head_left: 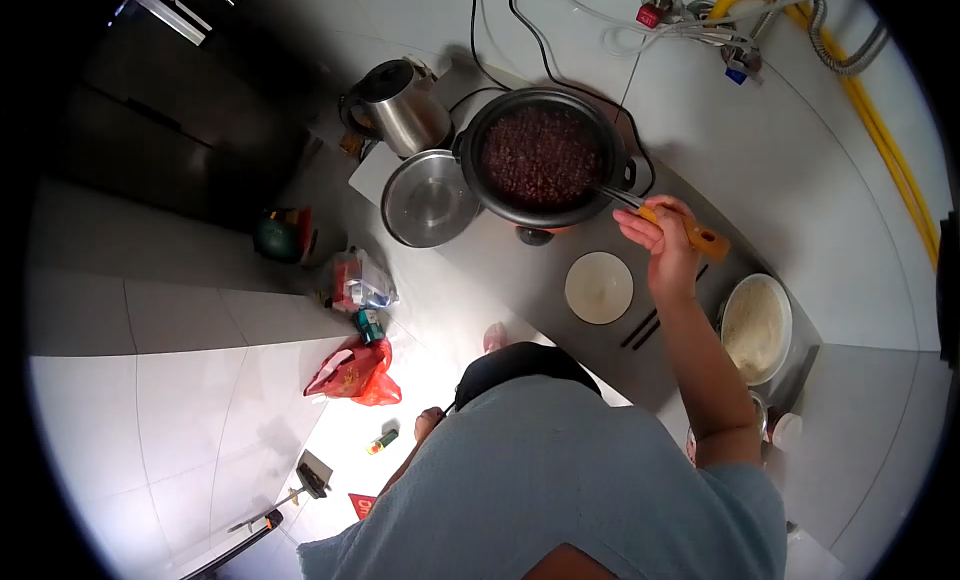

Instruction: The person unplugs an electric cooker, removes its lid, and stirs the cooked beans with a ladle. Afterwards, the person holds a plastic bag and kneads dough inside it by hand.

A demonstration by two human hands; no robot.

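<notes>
Well, the pot (545, 220) is black and wide, with a thick rim, stubby side handles and a strip of orange showing low at its front. It stands near the desk's (530, 280) back edge, between the middle and the left end. Dark red beans (540, 158) fill it in a broad layer, far too many to count.

The right grip (668, 242) is closed around the orange handle of a utensil (708, 242), whose metal shaft slants over the pot's right rim; its head is hidden among the beans. The left grip (428, 422) hangs low beside the body, away from the desk; whether it holds anything I cannot tell.

Counted out: one pot, one utensil, one lid (430, 198) lying just left of the pot by the front edge, one steel kettle (412, 120) toward the left end, one pale bowl (599, 288) near the front edge, two dark chopsticks (638, 330) right of it, partly under the forearm, and one white basin (787, 325) of pale contents near the back right corner.
</notes>
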